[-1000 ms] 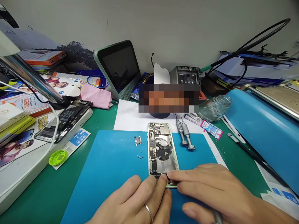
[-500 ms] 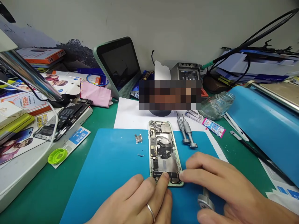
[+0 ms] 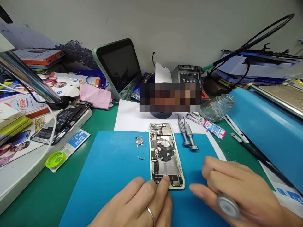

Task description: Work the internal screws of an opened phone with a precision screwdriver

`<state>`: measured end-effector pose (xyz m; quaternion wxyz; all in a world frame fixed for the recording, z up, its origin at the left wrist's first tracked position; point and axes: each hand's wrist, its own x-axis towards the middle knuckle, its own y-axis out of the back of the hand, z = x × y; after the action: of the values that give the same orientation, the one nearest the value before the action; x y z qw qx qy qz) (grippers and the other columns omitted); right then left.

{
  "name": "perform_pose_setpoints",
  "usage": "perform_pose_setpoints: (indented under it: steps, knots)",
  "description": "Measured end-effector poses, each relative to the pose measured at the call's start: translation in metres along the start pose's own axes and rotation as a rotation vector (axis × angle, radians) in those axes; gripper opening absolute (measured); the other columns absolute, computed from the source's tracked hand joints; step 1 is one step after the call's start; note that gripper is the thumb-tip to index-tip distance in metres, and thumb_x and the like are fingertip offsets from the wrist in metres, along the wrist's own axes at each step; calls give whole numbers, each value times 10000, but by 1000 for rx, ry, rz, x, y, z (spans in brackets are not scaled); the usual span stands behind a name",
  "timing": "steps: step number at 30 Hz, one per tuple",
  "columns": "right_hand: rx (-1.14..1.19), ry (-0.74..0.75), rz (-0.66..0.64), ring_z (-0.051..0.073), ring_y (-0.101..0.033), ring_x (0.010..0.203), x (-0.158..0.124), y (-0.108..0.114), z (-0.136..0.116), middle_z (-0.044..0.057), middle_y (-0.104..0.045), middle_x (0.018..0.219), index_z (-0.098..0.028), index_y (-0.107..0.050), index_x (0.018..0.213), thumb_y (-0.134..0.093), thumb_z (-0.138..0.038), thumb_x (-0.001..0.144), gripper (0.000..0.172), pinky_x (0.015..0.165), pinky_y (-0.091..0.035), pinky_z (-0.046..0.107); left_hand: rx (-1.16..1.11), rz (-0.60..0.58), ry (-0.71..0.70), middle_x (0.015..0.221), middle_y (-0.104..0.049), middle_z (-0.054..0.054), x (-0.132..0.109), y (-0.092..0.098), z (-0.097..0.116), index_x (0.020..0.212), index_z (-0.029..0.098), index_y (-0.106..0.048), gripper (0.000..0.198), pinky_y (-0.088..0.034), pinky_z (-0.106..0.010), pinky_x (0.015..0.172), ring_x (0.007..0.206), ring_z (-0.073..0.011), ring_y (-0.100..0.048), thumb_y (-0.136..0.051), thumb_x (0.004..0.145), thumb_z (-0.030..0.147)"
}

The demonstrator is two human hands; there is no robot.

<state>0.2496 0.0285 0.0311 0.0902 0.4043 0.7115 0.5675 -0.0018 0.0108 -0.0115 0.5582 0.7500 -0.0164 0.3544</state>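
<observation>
An opened phone frame (image 3: 163, 157) with bare inner parts lies upright in view on the blue mat (image 3: 109, 164). My left hand (image 3: 142, 201), a ring on one finger, rests at its lower end, one fingertip pressing on the dark part there. Right of the phone and apart from it, my right hand (image 3: 234, 186) is closed around a grey screwdriver (image 3: 228, 205), whose round end faces up; its tip is hidden. Left of the phone lie a small metal bracket (image 3: 139, 141) and tiny pieces (image 3: 141, 158).
Two grey screwdrivers (image 3: 187, 132) lie right of the phone's top. Behind are a glass jar (image 3: 219, 107), a tablet-like screen (image 3: 119, 67) and a blurred area. At left are another opened phone (image 3: 66, 119), a green lid (image 3: 56, 160) and a lamp post (image 3: 30, 75).
My right hand has moved right, off the phone's lower right edge, and its fingers have curled around the screwdriver, which has tilted. My left hand keeps its place on the phone.
</observation>
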Motion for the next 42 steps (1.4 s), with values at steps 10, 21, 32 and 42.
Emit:
perform_pose_setpoints:
  steps: [10, 21, 32, 42]
  knots:
    - [156, -19, 107, 121, -362, 545, -4, -7, 17, -30, -377, 617, -224, -342, 704, -321, -697, 986, 551, 496, -257, 289, -46, -28, 4, 1160, -759, -93, -3, -2, 2, 1078, 127, -722, 368, -411, -336, 684, 760, -190, -539, -523, 1027, 432]
    - [-23, 59, 123, 107, -352, 546, -2, -11, 17, -48, -350, 604, -228, -344, 697, -591, -138, 963, 374, 501, -250, 269, -57, 10, 22, 1161, -752, -110, -2, -5, 3, 1070, 110, -715, 376, -374, -347, 674, 786, -203, -524, -554, 992, 441]
    - [9, 7, 147, 103, -293, 536, 2, -14, 13, -56, -274, 610, -226, -319, 649, -568, -21, 913, 417, 497, -226, 277, -60, -24, 4, 1172, -749, -117, -3, -4, 4, 1061, 115, -706, 378, -355, -345, 652, 756, -192, -529, -564, 997, 459]
    - [-10, -37, 129, 92, -309, 516, 1, -12, 12, -55, -283, 610, -220, -315, 620, -550, -50, 924, 420, 487, -241, 269, 9, -34, -23, 1162, -761, -121, -7, -6, 5, 1061, 126, -702, 396, -345, -341, 539, 552, -150, -537, -518, 1023, 475]
